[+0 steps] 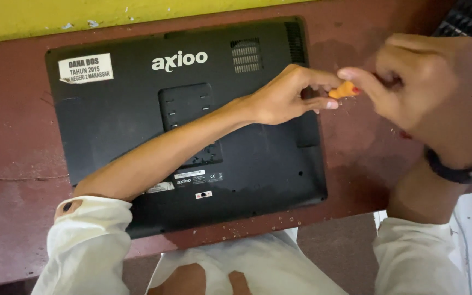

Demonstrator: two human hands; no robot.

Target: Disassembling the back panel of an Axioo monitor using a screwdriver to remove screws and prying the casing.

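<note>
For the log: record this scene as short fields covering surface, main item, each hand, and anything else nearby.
surface: reddish-brown table
main item: black all-in-one computer, lying back side up
left hand: over the computer's right edge, fingertips on a small orange object
right hand: pinching the same orange object
wrist: dark band on the right arm
nearby: black keyboard, top right corner

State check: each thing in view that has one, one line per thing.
black all-in-one computer: face down on the table, back panel on and closed.
white sticker: stuck to the back panel, lower left corner peeling.
small orange tool: pinched between both hands, off the table.
left hand: fingers closed on the orange tool.
right hand: fingers closed on the orange tool.
reddish-brown table: worn, cracked surface.
</note>
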